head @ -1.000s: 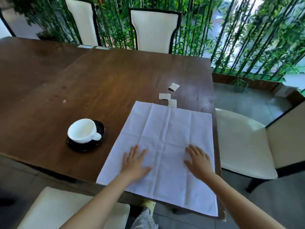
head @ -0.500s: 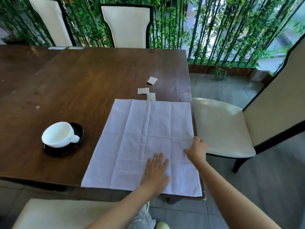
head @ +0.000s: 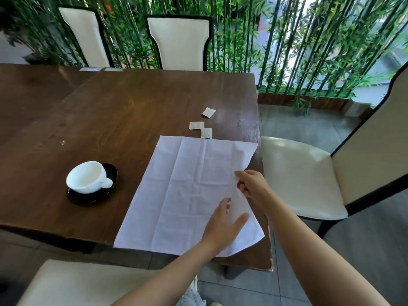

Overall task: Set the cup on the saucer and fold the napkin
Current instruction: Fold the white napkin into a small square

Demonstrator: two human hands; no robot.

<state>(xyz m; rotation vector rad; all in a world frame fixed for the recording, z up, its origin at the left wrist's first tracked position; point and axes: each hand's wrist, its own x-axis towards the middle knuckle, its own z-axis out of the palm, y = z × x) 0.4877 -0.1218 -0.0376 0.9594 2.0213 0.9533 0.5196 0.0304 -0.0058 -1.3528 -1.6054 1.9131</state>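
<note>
Dark brown wood makes up the surface (head: 132,111), and the white cloth napkin (head: 187,191) lies spread on its near right corner, its right side almost at the surface's edge. Left of it, apart from the cloth, the white cup (head: 87,176) already sits on the black saucer (head: 111,173), handle toward the napkin. That half of the task looks done, and the fold is the step in hand.

The right grip (head: 251,184) pinches the napkin's right edge about midway along, thumb and fingers closed on the cloth and raising it off the wood. The left grip (head: 223,224) lies flat with straight fingers on the near right part of the napkin, holding nothing, only pressing.

To fold well, I would carry the raised edge across to the left edge and match the corners before letting it down. The flat grip would serve as anchor (it will likely need to slide clear so the cloth can pass over). A single midway pinch may let the corners sag.

Three small paper sachets (head: 196,125) lie just beyond the far edge, the nearest touching or nearly touching it; the fold should not drag them.

The napkin itself is thin, plain and roughly square, crossed by a grid of pressed creases that offers ready lines to follow.
</note>
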